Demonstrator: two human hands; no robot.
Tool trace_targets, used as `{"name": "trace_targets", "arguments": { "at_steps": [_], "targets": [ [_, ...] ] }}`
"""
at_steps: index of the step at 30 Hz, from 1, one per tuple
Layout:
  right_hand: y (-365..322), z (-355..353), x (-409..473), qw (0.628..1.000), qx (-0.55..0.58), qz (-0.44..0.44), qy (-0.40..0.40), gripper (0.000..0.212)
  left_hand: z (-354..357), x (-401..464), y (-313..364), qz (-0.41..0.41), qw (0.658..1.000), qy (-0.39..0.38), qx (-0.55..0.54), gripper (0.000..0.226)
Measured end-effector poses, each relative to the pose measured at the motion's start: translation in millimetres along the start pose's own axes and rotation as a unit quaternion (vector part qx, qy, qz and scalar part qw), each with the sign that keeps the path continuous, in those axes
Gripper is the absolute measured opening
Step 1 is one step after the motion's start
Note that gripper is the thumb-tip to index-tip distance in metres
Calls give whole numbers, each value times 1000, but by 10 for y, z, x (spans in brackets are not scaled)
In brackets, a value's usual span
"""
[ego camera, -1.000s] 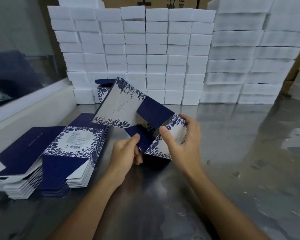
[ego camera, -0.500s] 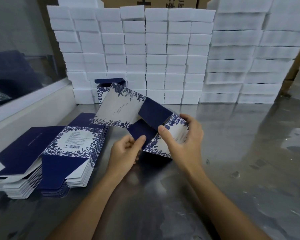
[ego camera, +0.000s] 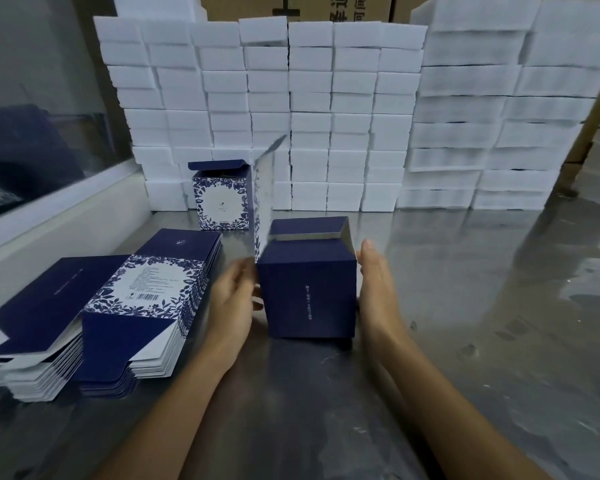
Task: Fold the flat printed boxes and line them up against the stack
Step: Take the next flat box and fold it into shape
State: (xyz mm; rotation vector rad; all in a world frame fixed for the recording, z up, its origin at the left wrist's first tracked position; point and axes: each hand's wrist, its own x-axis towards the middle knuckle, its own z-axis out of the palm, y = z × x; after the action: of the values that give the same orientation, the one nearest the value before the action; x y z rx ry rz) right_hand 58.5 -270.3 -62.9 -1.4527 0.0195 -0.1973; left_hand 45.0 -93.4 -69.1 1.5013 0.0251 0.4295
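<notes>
Boxes are our concern: we are bracing the half-formed box [ego camera: 307, 289] between flat left hand [ego camera: 232, 306] and right hand [ego camera: 378, 289], risking its unfastened flap [ego camera: 265, 192] springing open.

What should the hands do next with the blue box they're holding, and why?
Probably slide the box back beside the finished box at the white stack. It already stands squared up on the table between the left hand and right hand, top flaps open like the finished one's, but it sits away from the stack.
</notes>
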Motion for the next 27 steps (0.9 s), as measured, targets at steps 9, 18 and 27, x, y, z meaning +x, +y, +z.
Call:
{"name": "trace_targets", "arguments": {
  "at_steps": [9, 18, 27],
  "targets": [
    [117, -29, 41, 997, 19, -64, -50, 33, -45, 18, -20, 48, 998, -44, 18, 55],
    [-40, -36, -2, 979, 35, -193, 62, 21, -88, 40, -72, 106, 994, -13, 37, 33],
    [-81, 33, -65, 984, 34, -169, 35, 24, -37, 23, -30, 139, 989, -37, 18, 34]
  ]
}}
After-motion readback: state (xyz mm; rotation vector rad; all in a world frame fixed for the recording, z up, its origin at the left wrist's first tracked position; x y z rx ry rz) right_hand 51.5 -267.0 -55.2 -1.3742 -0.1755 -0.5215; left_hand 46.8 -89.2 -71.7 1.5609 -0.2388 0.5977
